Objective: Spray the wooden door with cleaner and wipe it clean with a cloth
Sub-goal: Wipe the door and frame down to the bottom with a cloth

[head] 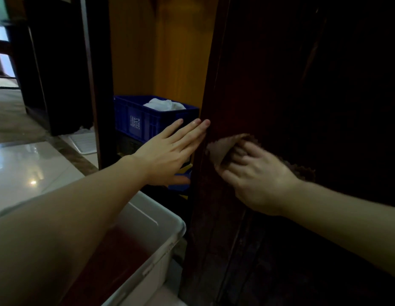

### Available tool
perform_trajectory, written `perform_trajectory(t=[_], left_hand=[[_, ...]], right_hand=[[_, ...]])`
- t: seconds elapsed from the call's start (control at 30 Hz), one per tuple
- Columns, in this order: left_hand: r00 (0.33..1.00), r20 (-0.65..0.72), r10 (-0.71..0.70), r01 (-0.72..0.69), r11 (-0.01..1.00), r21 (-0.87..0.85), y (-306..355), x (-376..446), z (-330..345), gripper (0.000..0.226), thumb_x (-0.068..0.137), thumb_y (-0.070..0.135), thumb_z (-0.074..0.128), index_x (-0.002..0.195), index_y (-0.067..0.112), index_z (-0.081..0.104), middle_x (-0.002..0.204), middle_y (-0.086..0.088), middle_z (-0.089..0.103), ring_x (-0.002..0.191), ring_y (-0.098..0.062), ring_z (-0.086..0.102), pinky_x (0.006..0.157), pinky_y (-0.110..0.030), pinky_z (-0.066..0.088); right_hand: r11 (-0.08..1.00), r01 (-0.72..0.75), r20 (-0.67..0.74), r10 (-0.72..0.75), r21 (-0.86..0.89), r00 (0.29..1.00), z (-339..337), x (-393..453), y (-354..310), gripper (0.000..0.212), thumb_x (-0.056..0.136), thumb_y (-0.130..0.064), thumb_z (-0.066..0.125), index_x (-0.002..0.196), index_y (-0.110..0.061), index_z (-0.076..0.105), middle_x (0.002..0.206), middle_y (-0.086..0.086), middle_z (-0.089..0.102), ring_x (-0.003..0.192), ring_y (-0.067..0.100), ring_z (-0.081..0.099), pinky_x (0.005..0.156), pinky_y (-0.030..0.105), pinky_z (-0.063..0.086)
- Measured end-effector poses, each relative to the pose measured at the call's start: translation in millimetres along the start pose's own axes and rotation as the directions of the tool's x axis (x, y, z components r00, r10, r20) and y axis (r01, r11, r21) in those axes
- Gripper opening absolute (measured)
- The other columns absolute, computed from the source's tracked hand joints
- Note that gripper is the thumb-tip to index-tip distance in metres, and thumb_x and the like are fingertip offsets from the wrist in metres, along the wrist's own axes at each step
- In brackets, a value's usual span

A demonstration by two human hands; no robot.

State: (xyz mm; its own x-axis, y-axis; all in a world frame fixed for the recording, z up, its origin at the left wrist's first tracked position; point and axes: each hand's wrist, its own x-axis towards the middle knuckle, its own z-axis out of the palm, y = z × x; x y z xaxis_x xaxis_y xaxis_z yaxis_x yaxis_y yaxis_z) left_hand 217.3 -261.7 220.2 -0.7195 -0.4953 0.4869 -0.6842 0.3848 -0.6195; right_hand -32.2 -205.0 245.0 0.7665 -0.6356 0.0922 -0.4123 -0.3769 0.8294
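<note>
While the right hand (256, 173) presses a brownish cloth (223, 149) against the dark wooden door (280, 85), its fingers curl round the bunched fabric so the cloth stays flat on the wood just right of the door's edge, at the centre of the frame. The left hand (170, 149) reaches in from the lower left with fingers straight and close together, its fingertips touching the door's edge; I judge it is there to steady the door so it does not swing under the wiping pressure. It holds nothing.

The wiping step looks to be in hand; no spray bottle shows anywhere in view, so I cannot tell where the cleaner is. The door face to the right is very dark, and wet or streaked patches cannot be made out.

Behind the left hand, in the opening beside the door, a blue crate (148, 120) holds something white and crumpled (164, 104). At the lower left of the frame a white plastic bin (163, 235) stands close to the door's foot, under the left forearm, and it may crowd any wiping lower down. A pale tiled floor (26, 168) shines at the left.
</note>
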Motion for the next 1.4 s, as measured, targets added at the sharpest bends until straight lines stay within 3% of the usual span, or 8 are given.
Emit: perform_trajectory(t=[0.13,0.3,0.5,0.63,0.73,0.87,1.1,1.4], left_hand=[[0.999,-0.022,0.036,-0.034,0.998,0.054,5,-3,0,0.111,0.079,0.066,0.054,0.152,0.000,0.002,0.160,-0.017,-0.012,0.148,-0.028,-0.007,0.120,-0.046,0.005],[0.999,-0.003,0.037,-0.037,0.996,0.082,10,-6,1,0.112,0.077,0.059,0.064,0.152,0.000,0.004,0.158,-0.016,-0.019,0.147,-0.027,-0.012,0.121,-0.046,0.005],[0.999,0.008,0.045,-0.046,0.995,0.088,4,-8,3,0.096,0.075,0.056,0.066,0.145,-0.001,0.034,0.156,-0.018,-0.019,0.147,-0.028,-0.012,0.120,-0.048,0.008],[0.998,0.026,0.062,-0.064,0.993,0.096,9,-9,2,0.106,0.080,0.055,0.060,0.150,-0.003,0.006,0.157,-0.017,-0.022,0.146,-0.026,-0.015,0.121,-0.046,0.004],[0.998,0.025,0.063,-0.065,0.993,0.094,13,-10,2,0.108,0.081,0.055,0.060,0.150,-0.003,0.000,0.156,-0.016,-0.023,0.146,-0.025,-0.016,0.121,-0.046,0.004],[0.996,0.023,0.081,-0.083,0.992,0.094,17,-13,3,0.106,0.080,0.050,0.062,0.151,-0.002,0.002,0.158,-0.016,-0.018,0.147,-0.027,-0.011,0.121,-0.046,0.006],[0.997,-0.011,0.081,-0.081,0.995,0.057,26,-13,12,0.101,0.079,0.051,0.064,0.149,-0.005,0.018,0.159,-0.018,-0.013,0.148,-0.028,-0.006,0.120,-0.048,0.008],[0.975,-0.215,0.059,-0.074,0.995,-0.063,29,16,-4,0.087,0.077,0.041,0.071,0.145,0.001,0.033,0.157,-0.020,0.019,0.147,-0.033,0.013,0.118,-0.049,0.017]], right_hand=[[0.992,0.122,0.005,-0.122,0.033,0.992,19,-16,-33,0.053,0.088,-0.025,0.027,0.114,-0.008,0.069,0.105,0.007,0.073,0.105,0.030,0.066,0.116,0.048,0.009],[0.993,0.118,0.118,-0.115,-0.024,0.986,-2,-1,-17,0.051,0.100,-0.029,0.031,0.147,-0.013,0.035,0.151,0.012,0.040,0.146,0.031,0.024,0.117,0.048,-0.008],[0.996,-0.086,-0.030,0.086,-0.013,0.996,-18,26,-3,0.049,0.095,-0.030,0.034,0.138,-0.013,0.052,0.141,0.010,0.054,0.142,0.031,0.032,0.120,0.051,0.009],[0.994,0.020,0.082,-0.029,0.108,0.996,11,12,-53,0.049,0.099,-0.025,0.031,0.143,-0.011,0.044,0.143,0.010,0.051,0.142,0.032,0.033,0.118,0.048,-0.002],[0.988,0.127,0.060,-0.133,0.090,0.989,37,-8,-81,0.045,0.087,-0.021,0.033,0.105,-0.011,0.072,0.099,0.004,0.073,0.105,0.028,0.066,0.116,0.047,0.013],[0.979,0.142,0.109,-0.159,0.146,0.981,36,-24,-73,0.047,0.092,-0.025,0.039,0.133,-0.011,0.056,0.134,0.010,0.059,0.134,0.030,0.046,0.117,0.048,0.000],[0.992,-0.083,-0.143,0.095,0.091,0.985,17,-30,-1,0.048,0.089,-0.026,0.036,0.124,-0.008,0.064,0.125,0.012,0.065,0.125,0.036,0.054,0.116,0.050,0.018],[0.987,0.133,0.026,-0.135,0.091,0.990,45,-41,-53,0.050,0.085,-0.022,0.030,0.113,-0.011,0.070,0.109,0.005,0.072,0.111,0.027,0.063,0.114,0.047,0.014]])
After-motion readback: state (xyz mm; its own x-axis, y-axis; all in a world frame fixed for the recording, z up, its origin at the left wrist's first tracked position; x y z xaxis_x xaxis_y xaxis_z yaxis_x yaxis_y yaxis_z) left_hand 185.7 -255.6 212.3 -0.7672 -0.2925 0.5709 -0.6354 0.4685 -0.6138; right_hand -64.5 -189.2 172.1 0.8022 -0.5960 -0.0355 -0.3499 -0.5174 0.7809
